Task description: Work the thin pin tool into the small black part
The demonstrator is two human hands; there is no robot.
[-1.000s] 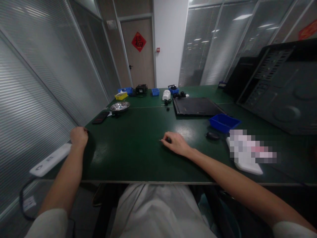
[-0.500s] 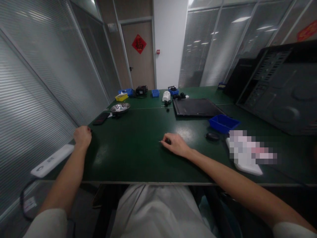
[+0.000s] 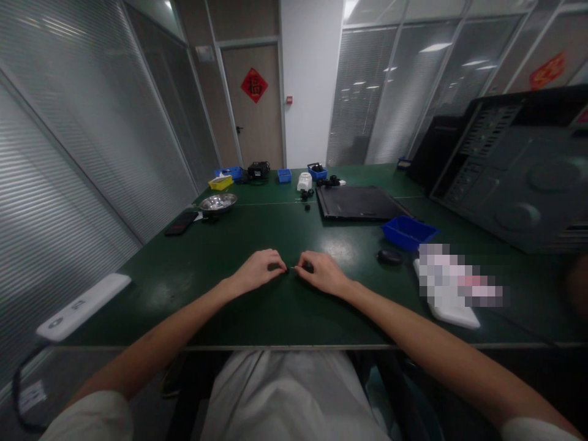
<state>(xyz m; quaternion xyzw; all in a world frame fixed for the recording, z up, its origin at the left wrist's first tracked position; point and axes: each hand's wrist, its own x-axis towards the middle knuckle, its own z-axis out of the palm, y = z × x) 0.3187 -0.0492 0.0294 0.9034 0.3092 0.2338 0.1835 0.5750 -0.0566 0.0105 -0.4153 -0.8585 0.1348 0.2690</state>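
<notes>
My left hand (image 3: pixel 258 271) and my right hand (image 3: pixel 322 273) face each other just above the green table (image 3: pixel 271 321), with a narrow gap between the fingertips. Thumb and forefinger of my left hand pinch a small dark piece (image 3: pixel 287 270), too small to identify. In the closed fingers of my right hand is a small thing with a thin pale tip (image 3: pixel 293 267) pointing left. Most of it is hidden by the fingers.
Right of my hands lie a black mouse (image 3: pixel 390 256), a blue tray (image 3: pixel 410 231) and a black panel (image 3: pixel 361 202). A computer case (image 3: pixel 519 177) stands far right. Left are a metal bowl (image 3: pixel 218 203), a phone (image 3: pixel 181 223) and a white power strip (image 3: pixel 85 306).
My left hand has come from the table's left edge to the middle, beside my right hand, with a small dark piece in its fingers. My right hand has stayed nearly in place.
</notes>
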